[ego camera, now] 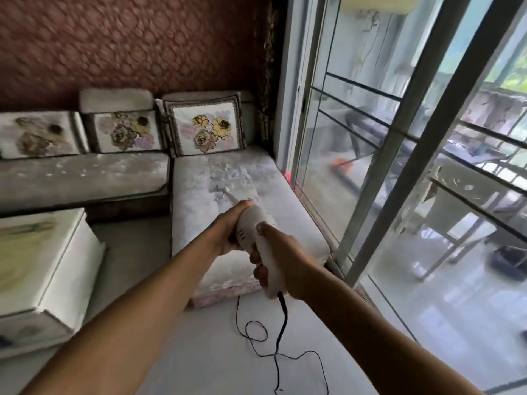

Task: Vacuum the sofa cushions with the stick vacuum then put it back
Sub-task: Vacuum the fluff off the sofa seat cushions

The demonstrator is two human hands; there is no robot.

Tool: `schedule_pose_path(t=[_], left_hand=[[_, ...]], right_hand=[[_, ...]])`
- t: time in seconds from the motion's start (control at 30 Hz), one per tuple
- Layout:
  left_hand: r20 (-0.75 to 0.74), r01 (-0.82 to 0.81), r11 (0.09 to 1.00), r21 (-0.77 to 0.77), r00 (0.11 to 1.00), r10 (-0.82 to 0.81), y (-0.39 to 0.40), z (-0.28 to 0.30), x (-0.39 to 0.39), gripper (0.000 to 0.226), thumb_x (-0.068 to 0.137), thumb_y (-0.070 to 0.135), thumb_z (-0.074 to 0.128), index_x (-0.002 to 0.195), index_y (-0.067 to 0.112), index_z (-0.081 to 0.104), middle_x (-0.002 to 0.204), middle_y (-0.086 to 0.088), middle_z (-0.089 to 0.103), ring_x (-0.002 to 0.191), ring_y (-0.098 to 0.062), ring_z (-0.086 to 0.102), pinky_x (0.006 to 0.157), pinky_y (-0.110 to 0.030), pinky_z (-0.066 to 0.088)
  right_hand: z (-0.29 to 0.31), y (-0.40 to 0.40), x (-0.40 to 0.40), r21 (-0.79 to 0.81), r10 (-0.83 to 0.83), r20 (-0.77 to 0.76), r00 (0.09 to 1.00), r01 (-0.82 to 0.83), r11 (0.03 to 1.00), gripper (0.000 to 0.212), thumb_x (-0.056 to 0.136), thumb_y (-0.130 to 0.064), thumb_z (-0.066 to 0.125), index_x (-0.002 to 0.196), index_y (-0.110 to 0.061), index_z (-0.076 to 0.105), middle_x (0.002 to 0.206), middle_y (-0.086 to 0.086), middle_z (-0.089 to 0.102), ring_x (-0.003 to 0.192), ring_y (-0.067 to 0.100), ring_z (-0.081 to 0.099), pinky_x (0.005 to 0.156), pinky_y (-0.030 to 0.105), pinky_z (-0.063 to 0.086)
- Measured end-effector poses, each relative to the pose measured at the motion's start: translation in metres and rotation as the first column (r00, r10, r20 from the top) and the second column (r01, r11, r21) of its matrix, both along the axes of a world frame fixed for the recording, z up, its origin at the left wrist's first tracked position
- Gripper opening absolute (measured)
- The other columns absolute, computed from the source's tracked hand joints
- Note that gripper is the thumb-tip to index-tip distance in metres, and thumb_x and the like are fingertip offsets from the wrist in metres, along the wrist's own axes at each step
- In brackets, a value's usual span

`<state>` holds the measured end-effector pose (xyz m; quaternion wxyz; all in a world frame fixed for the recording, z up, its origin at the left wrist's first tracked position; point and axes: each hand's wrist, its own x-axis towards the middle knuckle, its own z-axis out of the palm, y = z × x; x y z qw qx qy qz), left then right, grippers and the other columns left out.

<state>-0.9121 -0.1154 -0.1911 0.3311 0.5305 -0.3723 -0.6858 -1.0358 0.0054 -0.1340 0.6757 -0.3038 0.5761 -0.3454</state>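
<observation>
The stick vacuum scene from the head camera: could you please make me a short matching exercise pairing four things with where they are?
Things:
1. stick vacuum
2. black cord
3. flowered pillow
4. white side table

Places:
A. looped on the floor
B. far end of the seat cushion, against the backrest
C. held by left hand and right hand
D. on the floor, left of the sofa

Pairs: 1-C, 2-A, 3-B, 4-D

Single head view, looking forward-down, close over both forearms.
</observation>
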Motion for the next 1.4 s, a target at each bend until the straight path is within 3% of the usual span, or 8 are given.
schedule_pose_path(t=[0.17, 0.37, 0.57, 0.9, 1.03, 1.2, 1.4], left_hand=[[-0.061, -0.17, 0.985, 0.015, 0.983, 0.17, 0.011, -0.014, 0.053, 0.063, 0.079, 0.062, 0.066, 0.124, 0.018, 0.066, 0.096, -0.011, 0.07, 0.085, -0.029, 0.068, 0.064, -0.036, 0.056], [-0.237, -0.234, 0.966, 0.112, 0.938, 0.254, 0.018, -0.017, 0.076, 0.044, 0.09, 0.053, 0.057, 0.11, 0.014, 0.064, 0.078, -0.011, 0.066, 0.073, -0.026, 0.064, 0.07, -0.034, 0.052], [-0.168, -0.222, 0.963, 0.154, 0.954, 0.247, 0.036, -0.035, 0.086, 0.044, 0.089, 0.055, 0.058, 0.101, 0.013, 0.066, 0.076, -0.01, 0.066, 0.075, -0.026, 0.064, 0.069, -0.034, 0.052], [-0.118, -0.202, 0.962, 0.184, 0.967, 0.225, 0.073, -0.054, 0.051, 0.054, 0.085, 0.058, 0.06, 0.113, 0.013, 0.066, 0.09, -0.013, 0.068, 0.089, -0.029, 0.065, 0.073, -0.037, 0.055], [-0.107, -0.166, 0.962, 0.219, 0.975, 0.193, 0.094, -0.056, 0.024, 0.054, 0.087, 0.06, 0.057, 0.113, 0.013, 0.065, 0.088, -0.012, 0.067, 0.085, -0.028, 0.064, 0.071, -0.035, 0.054], [-0.105, -0.127, 0.961, 0.246, 0.982, 0.156, 0.116, -0.061, -0.004, 0.06, 0.091, 0.061, 0.053, 0.12, 0.009, 0.063, 0.099, -0.016, 0.067, 0.089, -0.028, 0.064, 0.089, -0.041, 0.054], [-0.151, -0.093, 0.956, 0.279, 0.979, 0.139, 0.136, -0.072, -0.032, 0.061, 0.094, 0.059, 0.051, 0.126, 0.008, 0.063, 0.098, -0.014, 0.071, 0.088, -0.025, 0.067, 0.066, -0.03, 0.059]], right_hand=[[-0.024, -0.001, 0.063, -0.13, 0.024, -0.084, 0.996, -0.035, 0.991, 0.061, 0.103, -0.051, 0.039, 0.121, 0.006, 0.051, 0.074, 0.009, 0.053, 0.044, 0.016, 0.052, 0.043, 0.022, 0.043], [-0.029, 0.001, 0.096, -0.154, 0.033, -0.124, 0.992, -0.053, 0.987, 0.056, 0.103, -0.047, 0.039, 0.114, 0.006, 0.052, 0.072, 0.01, 0.052, 0.042, 0.017, 0.051, 0.043, 0.025, 0.044], [-0.033, 0.019, 0.104, -0.135, 0.059, -0.11, 0.992, -0.073, 0.988, 0.047, 0.102, -0.042, 0.04, 0.104, 0.003, 0.053, 0.07, 0.01, 0.05, 0.04, 0.019, 0.05, 0.041, 0.023, 0.042], [-0.044, 0.051, 0.065, -0.09, 0.083, -0.117, 0.99, -0.094, 0.992, 0.043, 0.103, -0.041, 0.038, 0.096, -0.001, 0.051, 0.066, 0.008, 0.049, 0.04, 0.017, 0.049, 0.042, 0.022, 0.042], [-0.052, 0.068, 0.041, -0.084, 0.048, -0.105, 0.993, -0.057, 0.995, 0.042, 0.103, -0.04, 0.039, 0.094, -0.001, 0.051, 0.066, 0.008, 0.05, 0.04, 0.017, 0.049, 0.042, 0.023, 0.043], [-0.064, 0.083, 0.016, -0.058, 0.001, -0.099, 0.995, -0.007, 0.998, 0.04, 0.102, -0.037, 0.04, 0.095, 0.0, 0.051, 0.066, 0.009, 0.05, 0.04, 0.018, 0.049, 0.042, 0.024, 0.042], [-0.079, 0.09, -0.01, 0.0, -0.052, -0.116, 0.992, 0.052, 0.999, 0.04, 0.1, -0.037, 0.04, 0.089, 0.0, 0.053, 0.059, 0.008, 0.05, 0.037, 0.018, 0.047, 0.043, 0.023, 0.041]])
